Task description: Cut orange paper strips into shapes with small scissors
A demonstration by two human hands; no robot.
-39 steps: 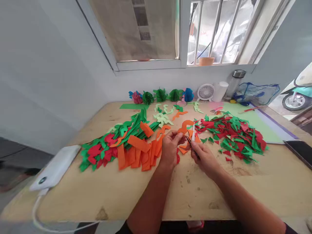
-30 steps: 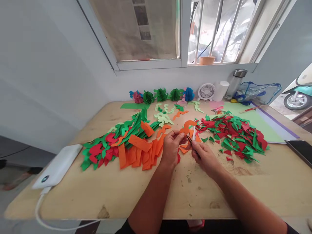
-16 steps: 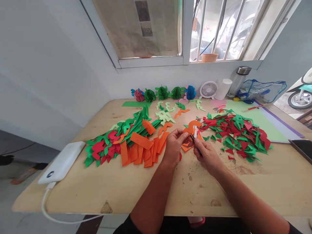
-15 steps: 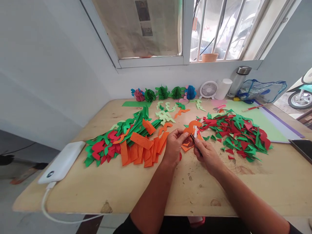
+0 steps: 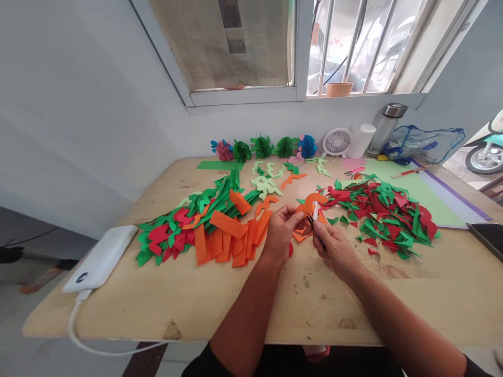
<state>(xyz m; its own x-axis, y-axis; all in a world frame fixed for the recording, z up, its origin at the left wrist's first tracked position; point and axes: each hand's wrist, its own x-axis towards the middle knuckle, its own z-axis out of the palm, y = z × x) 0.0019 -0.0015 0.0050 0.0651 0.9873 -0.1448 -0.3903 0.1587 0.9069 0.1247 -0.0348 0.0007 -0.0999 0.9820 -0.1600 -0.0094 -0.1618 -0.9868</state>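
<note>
Just right of the frame's center, the left hand (image 5: 281,235) pinches a curvy orange paper piece (image 5: 314,200), while the right hand (image 5: 333,245) holds dark scissors (image 5: 316,228) against it. Orange strips (image 5: 230,235) fan across the tabletop (image 5: 236,309) left of the hands; red and green scraps (image 5: 387,214) are heaped right of them.

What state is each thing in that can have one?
White rectangular power bank: flat, white cable plugged in.
Dark metal scissors: in right hand, blade opening unclear.
Curved orange paper piece: held by left hand.
Round white plastic fan: upright, running unclear.
Clear glass bottle: silver lid on.
Black rectangular phone: flat, screen dark.
</note>
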